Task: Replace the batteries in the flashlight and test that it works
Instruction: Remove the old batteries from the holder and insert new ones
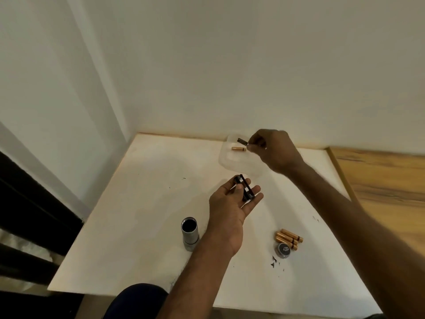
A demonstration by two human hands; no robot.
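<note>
My left hand (pixel 232 203) lies palm up over the white table and holds the black battery holder (pixel 245 188) under its thumb. My right hand (pixel 273 150) reaches to the far side and pinches a dark battery (pixel 242 141) over a clear plastic container (pixel 232 161). A gold battery (pixel 239 148) lies inside that container. The silver flashlight body (pixel 190 233) stands upright with its open end up, near my left wrist. Several gold batteries (pixel 289 238) lie in a group at the right, with the flashlight's tail cap (pixel 283 249) just in front of them.
The white table (pixel 138 215) meets the wall at the back and a wooden surface (pixel 386 180) on the right. A dark frame (pixel 34 215) stands off the left edge. Small dark flecks (pixel 274 262) lie near the tail cap.
</note>
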